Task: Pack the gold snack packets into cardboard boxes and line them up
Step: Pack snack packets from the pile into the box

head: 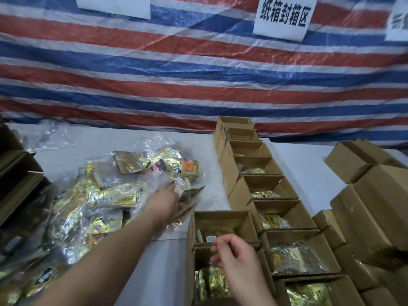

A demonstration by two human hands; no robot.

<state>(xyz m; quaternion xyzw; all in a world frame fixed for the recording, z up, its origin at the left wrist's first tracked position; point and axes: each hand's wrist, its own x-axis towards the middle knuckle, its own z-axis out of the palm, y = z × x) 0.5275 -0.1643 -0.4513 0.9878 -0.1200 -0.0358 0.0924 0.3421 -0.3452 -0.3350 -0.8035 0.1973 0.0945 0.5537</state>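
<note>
Right hand [234, 255] hovers over open boxes [223, 226]

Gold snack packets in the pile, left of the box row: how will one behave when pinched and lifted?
Probably floppy: the gold snack packets lie crumpled and bent in the heap. Likely slippery, given the glossy foil and the loose clear plastic bags around them. Probably light: the left hand reaches in with relaxed fingers, though weight cannot be read directly.

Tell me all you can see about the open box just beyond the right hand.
The box is brown cardboard, upright on the white table, with its top open. A few packets lie low inside. It stands left of the long row of boxes, against another box nearer the camera. The right hand hovers over its near edge.
</note>
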